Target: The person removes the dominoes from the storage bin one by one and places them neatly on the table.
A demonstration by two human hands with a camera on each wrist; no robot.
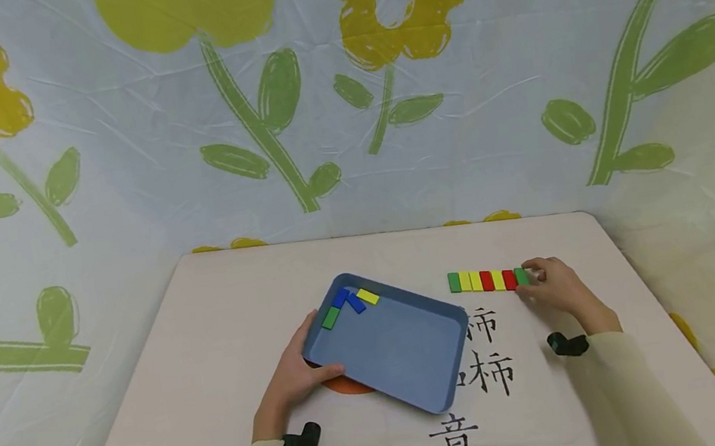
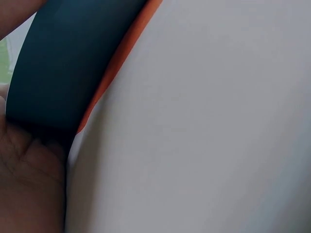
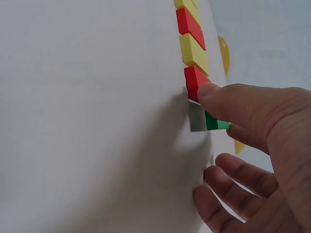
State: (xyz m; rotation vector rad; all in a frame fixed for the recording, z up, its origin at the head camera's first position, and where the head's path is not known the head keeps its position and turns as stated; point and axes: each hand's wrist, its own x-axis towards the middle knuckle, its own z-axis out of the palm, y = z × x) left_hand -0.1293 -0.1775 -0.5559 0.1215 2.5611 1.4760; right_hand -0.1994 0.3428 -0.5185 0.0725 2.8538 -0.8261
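Observation:
My left hand [image 1: 293,377] grips the left corner of a blue-grey tray [image 1: 389,348], thumb over the rim and fingers around its side. In the left wrist view the tray's dark outer wall [image 2: 63,73] leans over the table. Near its far left corner lie a green block [image 1: 330,318], two blue blocks [image 1: 356,303] and a yellow block [image 1: 368,296]. At the right, my right hand [image 1: 562,293] pinches a green block [image 3: 216,121] between thumb and finger. That block is at the right end of a row, beside a red block [image 3: 192,82]; its shadow shows below it.
The row continues left through yellow and red blocks to a green block [image 1: 454,282]. Black brush characters [image 1: 457,445] and an orange shape [image 1: 348,386] mark the table cover, partly under the tray. A flower-printed curtain [image 1: 353,193] stands behind the table.

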